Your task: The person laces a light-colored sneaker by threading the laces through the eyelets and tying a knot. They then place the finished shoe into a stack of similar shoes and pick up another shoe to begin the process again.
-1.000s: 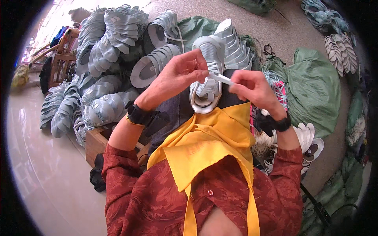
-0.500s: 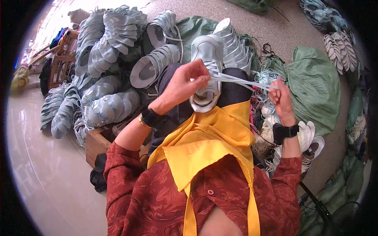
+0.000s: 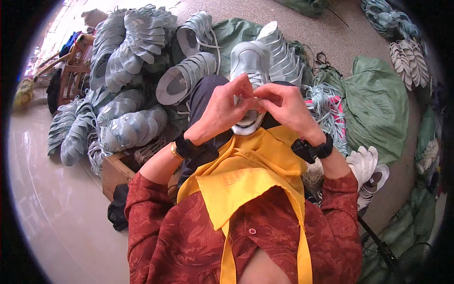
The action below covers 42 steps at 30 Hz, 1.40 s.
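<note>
Head view, and here we are: both hands meet over the heel half of a pale grey-blue sneaker (image 3: 249,57), its toe pointing away beyond them. The shoe sits at the thighs, right beneath the fingers, dark trousers (image 3: 203,97) to the left and a yellow apron (image 3: 257,163) just nearer than the heel.

The left hand (image 3: 222,109) comes in palm down, wrist bent inward, thumb and forefinger pinched nearly closed; the right hand (image 3: 287,108) mirrors it, fingertips almost touching. Both seem to grip a pale lace (image 3: 236,99), though only a scrap shows. Elbows out, forearms angled in, and look how tight that working space is!

How does it handle? The lace looks light, limp and flat, a little slippery perhaps, best pinched close to the eyelets; the shoe looks light, with a soft upper, and steadies best by its sides.

Right of the right hand, a tangle of laces (image 3: 323,97) lies before a green sack (image 3: 380,111). Left of the left hand, nested shoe uppers (image 3: 135,130) pile up above a wooden box (image 3: 113,177).
</note>
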Motion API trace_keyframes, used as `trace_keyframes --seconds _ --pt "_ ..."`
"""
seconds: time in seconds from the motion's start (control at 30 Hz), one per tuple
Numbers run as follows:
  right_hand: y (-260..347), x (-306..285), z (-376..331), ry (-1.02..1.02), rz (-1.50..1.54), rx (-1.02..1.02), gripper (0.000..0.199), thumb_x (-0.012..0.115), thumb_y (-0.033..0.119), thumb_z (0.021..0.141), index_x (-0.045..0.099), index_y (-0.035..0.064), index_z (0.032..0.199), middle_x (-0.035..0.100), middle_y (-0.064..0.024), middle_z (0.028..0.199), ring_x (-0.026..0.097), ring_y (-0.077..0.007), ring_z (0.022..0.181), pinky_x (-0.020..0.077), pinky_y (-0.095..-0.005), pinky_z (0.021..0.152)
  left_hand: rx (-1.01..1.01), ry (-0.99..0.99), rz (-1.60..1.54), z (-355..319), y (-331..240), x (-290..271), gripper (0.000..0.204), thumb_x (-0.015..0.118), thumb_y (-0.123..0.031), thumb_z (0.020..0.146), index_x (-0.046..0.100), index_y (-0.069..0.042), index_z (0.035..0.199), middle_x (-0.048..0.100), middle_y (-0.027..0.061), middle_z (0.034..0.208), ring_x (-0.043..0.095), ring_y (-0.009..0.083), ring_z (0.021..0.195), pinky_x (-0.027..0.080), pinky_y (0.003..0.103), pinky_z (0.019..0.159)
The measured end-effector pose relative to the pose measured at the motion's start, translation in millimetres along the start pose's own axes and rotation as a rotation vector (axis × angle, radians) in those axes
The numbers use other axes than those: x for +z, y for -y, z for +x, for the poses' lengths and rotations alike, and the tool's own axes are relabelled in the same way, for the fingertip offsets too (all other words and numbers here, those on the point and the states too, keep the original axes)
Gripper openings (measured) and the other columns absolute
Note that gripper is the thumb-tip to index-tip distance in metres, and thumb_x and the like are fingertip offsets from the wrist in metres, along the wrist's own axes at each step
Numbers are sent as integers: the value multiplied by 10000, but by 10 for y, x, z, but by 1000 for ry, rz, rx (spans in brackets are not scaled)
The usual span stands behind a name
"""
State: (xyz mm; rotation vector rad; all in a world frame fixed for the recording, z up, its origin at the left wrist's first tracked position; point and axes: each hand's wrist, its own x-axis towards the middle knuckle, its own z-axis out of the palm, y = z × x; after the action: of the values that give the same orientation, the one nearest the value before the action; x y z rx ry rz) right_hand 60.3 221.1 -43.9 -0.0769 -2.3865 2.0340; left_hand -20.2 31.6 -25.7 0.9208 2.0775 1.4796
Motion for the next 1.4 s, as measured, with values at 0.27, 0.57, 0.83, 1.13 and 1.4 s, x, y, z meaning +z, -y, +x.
trace_keyframes --seconds 0.27,0.57,0.83,1.13,1.4 --pt "59 -73 -9 -189 -372 20 106 762 94 841 724 5 883 730 -103 758 712 -169 669 551 -300 637 208 -10 327 -25 51 -33 287 802 -98 756 557 -41 893 580 86 857 555 290 847 468 382 741" --pt "47 -60 63 -188 -452 27 118 742 132 831 726 16 849 729 -133 761 724 -243 682 559 -349 643 342 93 539 -128 -27 32 271 766 -103 764 589 -76 968 504 79 903 496 291 899 404 403 779" --pt "82 -64 143 -149 -494 27 129 717 129 817 720 0 825 716 -174 749 728 -316 722 563 -400 666 374 96 568 -176 -11 78 177 680 -51 814 603 -64 973 500 80 890 492 287 871 402 396 763" --pt "31 -44 162 -155 -411 130 133 721 136 810 725 4 825 720 -167 751 724 -301 704 563 -378 660 384 40 504 -227 -19 84 151 670 -61 799 546 -55 886 506 108 874 505 323 857 414 413 747" --pt "-72 10 195 -129 -367 118 125 747 121 839 732 -2 856 723 -64 733 663 -114 656 532 -284 624 383 7 451 -240 -9 95 147 660 -38 794 531 -44 862 504 119 856 497 333 832 424 422 730"
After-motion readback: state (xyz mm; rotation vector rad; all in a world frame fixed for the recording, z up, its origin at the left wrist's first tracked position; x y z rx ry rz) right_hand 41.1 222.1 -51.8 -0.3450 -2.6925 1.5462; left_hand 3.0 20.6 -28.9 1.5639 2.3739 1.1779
